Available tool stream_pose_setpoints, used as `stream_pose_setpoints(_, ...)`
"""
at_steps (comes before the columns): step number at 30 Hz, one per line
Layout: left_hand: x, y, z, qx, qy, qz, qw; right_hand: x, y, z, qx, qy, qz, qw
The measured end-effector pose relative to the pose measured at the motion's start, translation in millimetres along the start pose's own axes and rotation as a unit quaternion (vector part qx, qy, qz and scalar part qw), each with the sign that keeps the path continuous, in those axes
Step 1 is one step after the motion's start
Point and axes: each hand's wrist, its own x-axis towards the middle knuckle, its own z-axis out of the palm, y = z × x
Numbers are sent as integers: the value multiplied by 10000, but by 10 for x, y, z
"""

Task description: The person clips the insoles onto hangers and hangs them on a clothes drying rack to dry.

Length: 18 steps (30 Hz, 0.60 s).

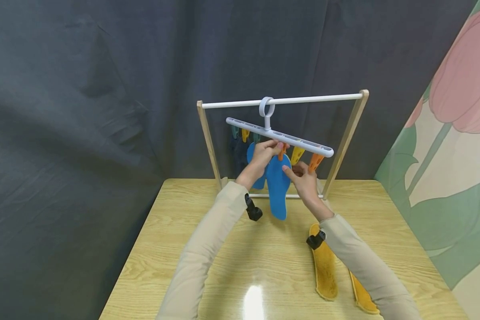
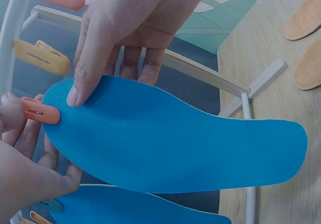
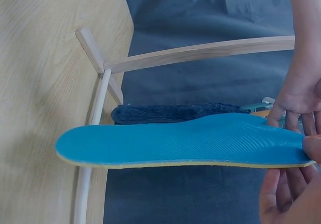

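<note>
A blue insole hangs toe-up below a pale hanger, its upper end at an orange clip. My left hand pinches that clip, the thumb on its near side and fingers behind. With my right hand I hold the insole's upper edge; the thumb lies on the blue face and the other fingers are behind. Behind it hangs a second blue insole, partly covered by my left hand in the head view. The clip's jaws are partly hidden by the insole.
A wooden stand with a white rod carries the hanger. Yellow and orange clips hang at right. Dark fabric hangs at the far left. Two tan insoles lie on the table, partly under my right forearm.
</note>
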Motion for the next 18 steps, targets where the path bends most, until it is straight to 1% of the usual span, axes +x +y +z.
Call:
stream_pose_setpoints(9,-13,-8,-11,89,-13,-41,10000,-28,22,-2,-31,-266,126,9996)
stream_pose_setpoints(13,-10,-12,-14,107,30,-55,9999,-40,35,-4,7,-383,138,9992)
stream_pose_setpoints(18,-9,-22,-14,152,162,-72,9997,-42,65,-7,55,-379,103,9992)
